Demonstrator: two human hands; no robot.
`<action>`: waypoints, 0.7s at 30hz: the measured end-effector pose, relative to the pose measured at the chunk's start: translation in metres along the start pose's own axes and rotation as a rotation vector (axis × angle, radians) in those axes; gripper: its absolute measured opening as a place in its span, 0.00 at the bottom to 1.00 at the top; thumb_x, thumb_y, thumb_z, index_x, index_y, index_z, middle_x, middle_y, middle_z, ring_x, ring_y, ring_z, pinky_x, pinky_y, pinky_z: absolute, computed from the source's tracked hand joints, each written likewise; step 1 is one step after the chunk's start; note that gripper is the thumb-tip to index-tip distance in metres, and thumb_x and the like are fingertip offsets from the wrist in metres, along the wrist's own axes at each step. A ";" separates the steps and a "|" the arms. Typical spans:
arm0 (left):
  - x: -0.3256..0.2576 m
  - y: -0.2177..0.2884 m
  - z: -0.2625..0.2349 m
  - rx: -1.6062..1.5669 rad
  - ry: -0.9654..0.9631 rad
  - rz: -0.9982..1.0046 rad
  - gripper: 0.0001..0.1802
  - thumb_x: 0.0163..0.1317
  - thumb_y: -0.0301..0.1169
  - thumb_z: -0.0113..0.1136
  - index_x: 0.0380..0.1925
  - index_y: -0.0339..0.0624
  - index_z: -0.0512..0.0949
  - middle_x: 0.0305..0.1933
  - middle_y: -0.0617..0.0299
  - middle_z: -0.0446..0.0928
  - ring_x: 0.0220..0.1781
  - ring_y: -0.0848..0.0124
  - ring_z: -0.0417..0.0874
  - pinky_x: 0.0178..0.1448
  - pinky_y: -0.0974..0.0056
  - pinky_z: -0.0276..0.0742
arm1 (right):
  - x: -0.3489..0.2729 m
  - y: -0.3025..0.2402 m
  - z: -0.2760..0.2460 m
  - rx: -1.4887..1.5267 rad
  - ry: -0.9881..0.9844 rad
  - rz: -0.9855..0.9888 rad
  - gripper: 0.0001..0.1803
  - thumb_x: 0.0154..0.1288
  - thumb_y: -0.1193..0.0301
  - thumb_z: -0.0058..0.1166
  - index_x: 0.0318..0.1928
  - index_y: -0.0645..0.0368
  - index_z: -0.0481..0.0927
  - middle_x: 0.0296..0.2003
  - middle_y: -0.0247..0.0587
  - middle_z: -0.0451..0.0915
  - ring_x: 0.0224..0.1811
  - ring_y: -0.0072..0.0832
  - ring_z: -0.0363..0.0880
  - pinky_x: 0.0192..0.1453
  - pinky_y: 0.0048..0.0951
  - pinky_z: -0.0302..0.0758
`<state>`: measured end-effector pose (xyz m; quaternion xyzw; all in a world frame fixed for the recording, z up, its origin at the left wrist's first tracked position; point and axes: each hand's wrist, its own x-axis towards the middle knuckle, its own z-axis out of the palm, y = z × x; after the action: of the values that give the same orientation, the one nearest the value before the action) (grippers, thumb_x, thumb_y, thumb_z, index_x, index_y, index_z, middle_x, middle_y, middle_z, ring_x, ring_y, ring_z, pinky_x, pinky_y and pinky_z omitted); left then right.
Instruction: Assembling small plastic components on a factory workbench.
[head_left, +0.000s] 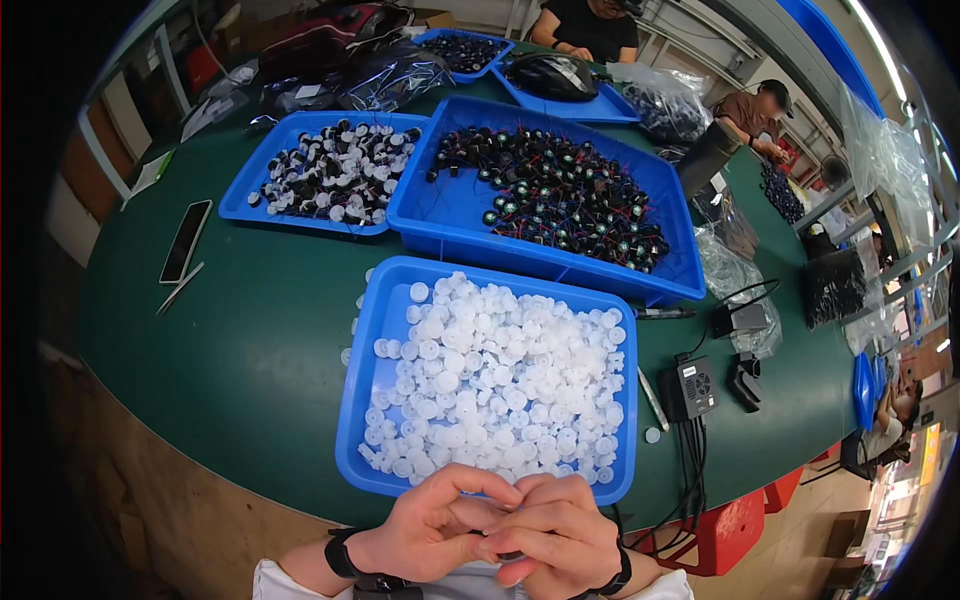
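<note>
My left hand (425,532) and my right hand (570,535) meet at the near edge of a blue tray (353,425). Their fingers are bent and pressed together around something small. Only a dark sliver of it shows under the fingertips, so its kind stays hidden. The tray holds a heap of small round translucent white plastic caps (500,375). Behind it stands a larger, deeper blue bin (560,272) with many small black round parts (570,190) trailing thin red and blue wires. Both wrists wear dark bands.
At the back left, a shallow blue tray (240,190) carries black parts with white caps. A phone (185,242) and tweezers (180,288) lie on the green table (240,400). A black power unit (692,388) with cables and a pen (653,400) are to the right. Other people work beyond.
</note>
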<state>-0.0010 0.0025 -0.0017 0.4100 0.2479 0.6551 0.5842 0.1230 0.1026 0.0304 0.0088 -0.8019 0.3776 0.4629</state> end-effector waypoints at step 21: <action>-0.015 0.095 -0.129 1.329 0.562 -0.250 0.12 0.51 0.24 0.56 0.38 0.35 0.74 0.34 0.53 0.76 0.32 0.66 0.78 0.38 0.65 0.74 | 0.113 0.088 -0.063 0.133 -0.487 0.944 0.13 0.56 0.77 0.53 0.42 0.70 0.74 0.32 0.42 0.76 0.28 0.20 0.76 0.34 0.20 0.75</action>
<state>-0.1617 -0.0101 0.0010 0.4630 0.7784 0.3752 0.1971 0.0730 0.2422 0.0807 -0.2363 -0.7772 0.5817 0.0419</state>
